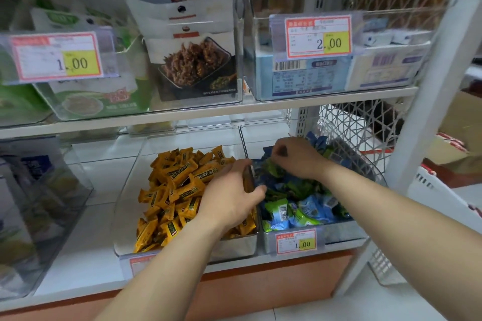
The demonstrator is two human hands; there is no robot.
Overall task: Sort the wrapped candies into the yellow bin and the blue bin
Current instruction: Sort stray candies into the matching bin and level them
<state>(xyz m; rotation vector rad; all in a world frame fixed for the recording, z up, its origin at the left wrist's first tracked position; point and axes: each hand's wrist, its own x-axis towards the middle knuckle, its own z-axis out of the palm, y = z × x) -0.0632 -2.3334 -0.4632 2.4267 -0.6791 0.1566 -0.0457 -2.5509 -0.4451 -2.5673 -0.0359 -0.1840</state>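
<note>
Left hand (229,196) — fingers (232,168) curled round the wall (247,180) between yellow bin (125,216) and blue bin (344,233); right hand (296,157), at its two o'clock, pinched a green candy (271,165).

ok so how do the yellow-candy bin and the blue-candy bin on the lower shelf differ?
The clear yellow-candy bin holds only yellow wrappers; the clear blue-candy bin mixes blue and green ones. The blue-candy bin's price tag reads 1.00; the yellow-candy bin's tag is mostly hidden behind a forearm. The right hand pinches a wrapper in the blue-candy bin, not the yellow-candy bin. Both sit side by side.
</note>
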